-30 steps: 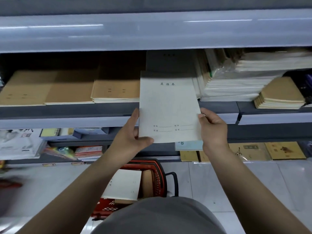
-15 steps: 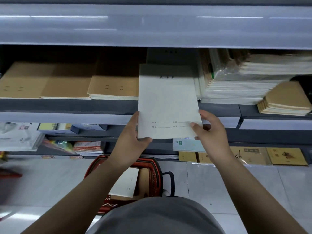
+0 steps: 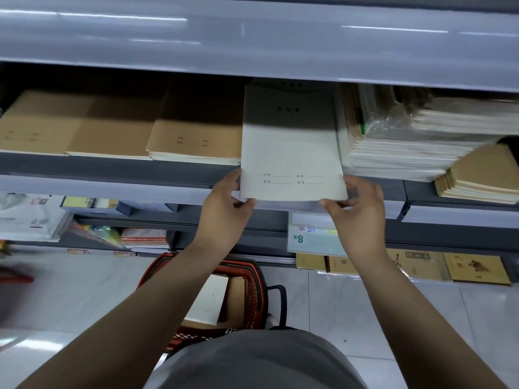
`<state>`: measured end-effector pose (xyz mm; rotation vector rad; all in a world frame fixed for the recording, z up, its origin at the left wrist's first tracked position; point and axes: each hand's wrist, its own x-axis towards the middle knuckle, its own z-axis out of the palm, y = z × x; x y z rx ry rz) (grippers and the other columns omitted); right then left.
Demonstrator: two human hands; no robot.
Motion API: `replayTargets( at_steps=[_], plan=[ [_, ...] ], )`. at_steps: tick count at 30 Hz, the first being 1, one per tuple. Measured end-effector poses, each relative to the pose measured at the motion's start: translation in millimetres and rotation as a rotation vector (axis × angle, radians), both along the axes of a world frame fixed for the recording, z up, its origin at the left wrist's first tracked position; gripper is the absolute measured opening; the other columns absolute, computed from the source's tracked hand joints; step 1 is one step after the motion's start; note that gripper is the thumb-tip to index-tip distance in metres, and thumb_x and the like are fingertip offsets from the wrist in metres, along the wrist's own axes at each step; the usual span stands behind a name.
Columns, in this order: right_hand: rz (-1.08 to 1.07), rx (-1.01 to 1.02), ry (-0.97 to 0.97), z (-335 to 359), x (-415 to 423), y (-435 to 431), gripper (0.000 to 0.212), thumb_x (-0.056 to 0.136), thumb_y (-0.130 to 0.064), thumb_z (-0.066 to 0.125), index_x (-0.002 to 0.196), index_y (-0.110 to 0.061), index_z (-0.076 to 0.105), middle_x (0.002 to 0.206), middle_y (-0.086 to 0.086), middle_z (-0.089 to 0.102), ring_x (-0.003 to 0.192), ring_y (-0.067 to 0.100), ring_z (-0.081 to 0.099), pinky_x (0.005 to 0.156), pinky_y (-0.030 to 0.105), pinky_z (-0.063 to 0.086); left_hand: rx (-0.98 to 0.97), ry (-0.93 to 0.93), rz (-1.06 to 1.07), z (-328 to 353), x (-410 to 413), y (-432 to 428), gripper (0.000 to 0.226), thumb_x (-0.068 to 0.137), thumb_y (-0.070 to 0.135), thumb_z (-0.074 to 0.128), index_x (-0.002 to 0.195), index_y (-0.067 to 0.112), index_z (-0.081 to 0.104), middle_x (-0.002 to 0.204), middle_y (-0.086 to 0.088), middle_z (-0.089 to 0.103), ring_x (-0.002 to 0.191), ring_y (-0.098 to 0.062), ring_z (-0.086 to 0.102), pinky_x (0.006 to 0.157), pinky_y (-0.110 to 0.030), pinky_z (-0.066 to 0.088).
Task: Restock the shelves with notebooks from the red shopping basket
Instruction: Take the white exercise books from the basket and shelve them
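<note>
The shelf [image 3: 118, 167] stood at chest height with a second deck close above it, leaving a low slot; brown notebooks [image 3: 193, 141] lay in flat stacks to the left of the slot, and a tall pile of wrapped stock [image 3: 393, 153] leaned just beside it on the right; the red shopping basket [image 3: 252, 279] sat on the floor below me, between my arms, with further notebooks in it.

The white notebook [image 3: 290, 153] was partly in; its far half lay in shadow under the upper deck, apparently on a like-coloured stack, while its near edge overhung the shelf lip. My left hand [image 3: 224, 209] pinched the near left corner, thumb underneath and fingers along the side edge; my right hand [image 3: 358, 209] held the near right corner with thumb and curled fingers; neither hand held anything else.

Risks, in my judgement, largest first: the wrapped pile on the right touched or nearly touched the notebook's edge, and a crooked push could have dragged it and brought the leaning stock down; the low upper deck could have caught the cover and folded it if I had lifted the near edge while pushing; the notebook could have slid askew over the brown stack on the left if one hand had pushed harder than the other; released with so much overhang, it could have tipped off the lip toward the basket.
</note>
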<state>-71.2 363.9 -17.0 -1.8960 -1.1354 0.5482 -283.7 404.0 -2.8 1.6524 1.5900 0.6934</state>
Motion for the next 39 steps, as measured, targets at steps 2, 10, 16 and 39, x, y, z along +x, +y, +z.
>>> replayTargets(
  at_steps=[2, 10, 16, 39],
  plan=[
    [-0.023, 0.028, -0.004, -3, -2, 6, 0.051, 0.076, -0.013, 0.081, 0.122, -0.01, 0.059, 0.115, 0.0, 0.046, 0.087, 0.022, 0.063, 0.081, 0.014, 0.046, -0.018, -0.024, 0.051, 2, 2, 0, 0.051, 0.091, 0.014, 0.066, 0.138, 0.026, 0.048, 0.109, 0.02, 0.055, 0.066, 0.007, 0.061, 0.054, 0.002, 0.039],
    [-0.164, 0.075, -0.002, -13, -8, 22, 0.043, 0.077, -0.022, 0.081, 0.112, -0.009, 0.061, 0.104, 0.001, 0.049, 0.086, 0.009, 0.048, 0.073, 0.004, 0.037, 0.026, -0.109, 0.099, 1, 1, 1, 0.04, 0.093, 0.004, 0.058, 0.13, 0.02, 0.058, 0.109, 0.022, 0.064, 0.086, 0.024, 0.055, 0.073, 0.001, 0.043],
    [-0.243, 0.055, 0.055, -18, -14, 36, 0.043, 0.081, -0.025, 0.077, 0.116, -0.007, 0.06, 0.101, 0.005, 0.058, 0.087, 0.01, 0.051, 0.071, 0.002, 0.034, -0.03, -0.301, 0.198, 7, 6, 5, 0.044, 0.094, -0.001, 0.057, 0.137, 0.009, 0.053, 0.125, -0.001, 0.064, 0.091, 0.016, 0.059, 0.075, 0.001, 0.041],
    [-0.481, -0.022, 0.365, -16, -21, 72, 0.039, 0.08, -0.033, 0.076, 0.088, -0.014, 0.043, 0.102, 0.009, 0.062, 0.076, 0.016, 0.052, 0.056, 0.015, 0.032, -0.195, -0.373, 0.036, 15, 22, 28, 0.067, 0.097, -0.003, 0.049, 0.156, 0.012, 0.02, 0.16, 0.002, 0.025, 0.145, -0.007, 0.024, 0.1, -0.005, 0.025]
  ],
)
